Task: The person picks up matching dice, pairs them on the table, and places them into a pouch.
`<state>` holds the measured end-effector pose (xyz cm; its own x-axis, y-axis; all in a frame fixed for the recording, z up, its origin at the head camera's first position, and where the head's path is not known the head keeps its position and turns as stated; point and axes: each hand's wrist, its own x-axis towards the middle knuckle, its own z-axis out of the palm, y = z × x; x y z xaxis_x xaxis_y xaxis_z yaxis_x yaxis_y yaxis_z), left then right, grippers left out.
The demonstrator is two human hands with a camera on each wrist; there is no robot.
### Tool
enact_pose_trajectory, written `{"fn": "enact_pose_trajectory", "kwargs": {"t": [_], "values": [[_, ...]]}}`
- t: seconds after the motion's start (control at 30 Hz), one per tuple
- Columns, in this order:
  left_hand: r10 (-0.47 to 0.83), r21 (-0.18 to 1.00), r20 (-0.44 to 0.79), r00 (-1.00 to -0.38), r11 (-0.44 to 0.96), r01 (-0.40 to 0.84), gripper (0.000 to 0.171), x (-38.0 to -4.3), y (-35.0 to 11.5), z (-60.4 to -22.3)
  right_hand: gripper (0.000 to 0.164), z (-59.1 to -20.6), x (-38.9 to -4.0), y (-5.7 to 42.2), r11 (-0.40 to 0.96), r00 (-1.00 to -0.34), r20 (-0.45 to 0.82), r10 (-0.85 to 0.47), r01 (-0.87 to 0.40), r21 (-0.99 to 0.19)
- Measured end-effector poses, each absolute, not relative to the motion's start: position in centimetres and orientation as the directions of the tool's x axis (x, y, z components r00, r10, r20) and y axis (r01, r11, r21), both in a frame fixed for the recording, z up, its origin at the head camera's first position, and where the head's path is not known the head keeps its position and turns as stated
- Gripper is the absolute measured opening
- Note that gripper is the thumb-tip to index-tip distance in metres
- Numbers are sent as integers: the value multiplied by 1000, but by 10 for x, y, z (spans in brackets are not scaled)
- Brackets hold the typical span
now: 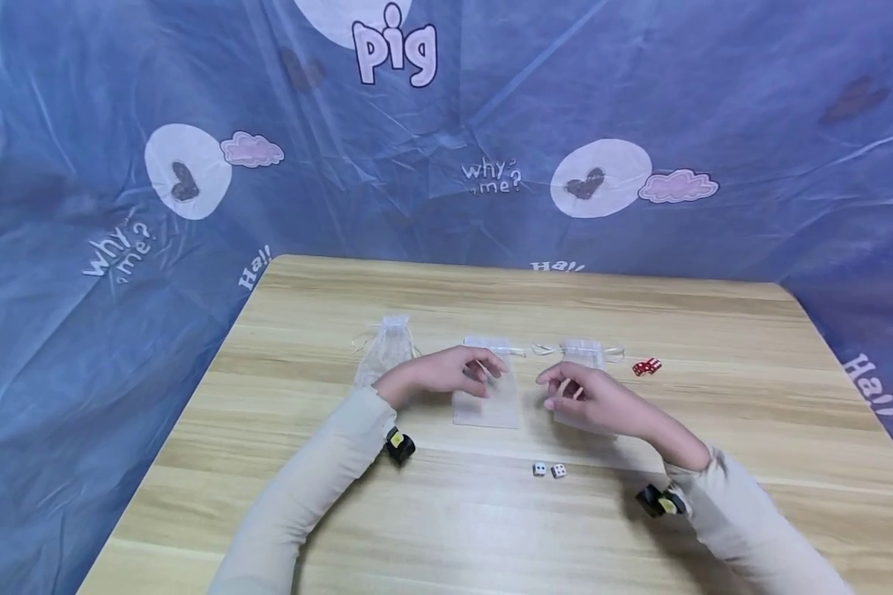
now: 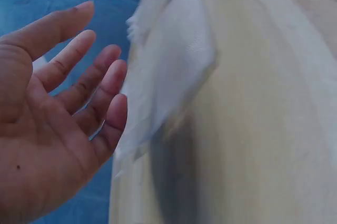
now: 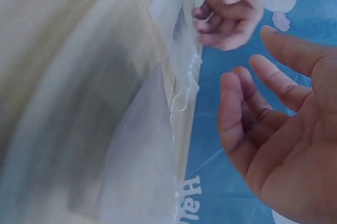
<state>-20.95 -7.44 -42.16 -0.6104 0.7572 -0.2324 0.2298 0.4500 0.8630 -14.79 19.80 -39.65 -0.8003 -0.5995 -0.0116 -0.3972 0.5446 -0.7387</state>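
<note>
Three sheer white drawstring pouches lie in a row on the wooden table (image 1: 327,512). Over the middle pouch (image 1: 487,409) hovers my left hand (image 1: 446,371), its fingers loosely bent with nothing in them. My right hand (image 1: 603,401) is above the right pouch (image 1: 582,354) and covers much of it; in the right wrist view its palm (image 3: 300,150) shows bare, fingers relaxed. Left of my left hand sits the left pouch (image 1: 389,347), narrowed at its neck. Two white dice (image 1: 549,470) rest in front of the pouches.
Red dice (image 1: 647,367) lie together to the right of the right pouch. A blue printed cloth (image 1: 417,207) hangs behind the table and along its sides. Each wrist carries a small black camera (image 1: 399,446).
</note>
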Motion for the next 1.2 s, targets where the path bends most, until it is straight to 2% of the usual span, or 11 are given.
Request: {"fn": "enact_pose_trajectory", "kwargs": {"t": [0.23,0.53,0.67,0.8,1.07,1.2], "values": [[616,848,-152,-773,483,218,49,-215,-87,-408,41,-400,-179,176,627,-822,-98,-562,-345,-699],[429,768,-193,-882,626,137,64,-215,-88,-420,61,-415,-202,157,697,-862,-148,-485,-279,-660],[385,741,-208,-899,662,112,70,-215,-88,-425,67,-424,-207,153,703,-864,-157,-478,-270,-658],[381,738,-229,-896,668,95,71,-216,-89,-428,64,-429,-208,149,701,-860,-174,-480,-256,-665],[397,812,-251,-883,582,31,69,-218,-86,-436,45,-432,-208,142,737,-879,-208,-428,-206,-644],[393,840,-238,-888,542,15,65,-219,-85,-437,33,-432,-207,141,719,-884,-227,-408,-158,-676]]}}
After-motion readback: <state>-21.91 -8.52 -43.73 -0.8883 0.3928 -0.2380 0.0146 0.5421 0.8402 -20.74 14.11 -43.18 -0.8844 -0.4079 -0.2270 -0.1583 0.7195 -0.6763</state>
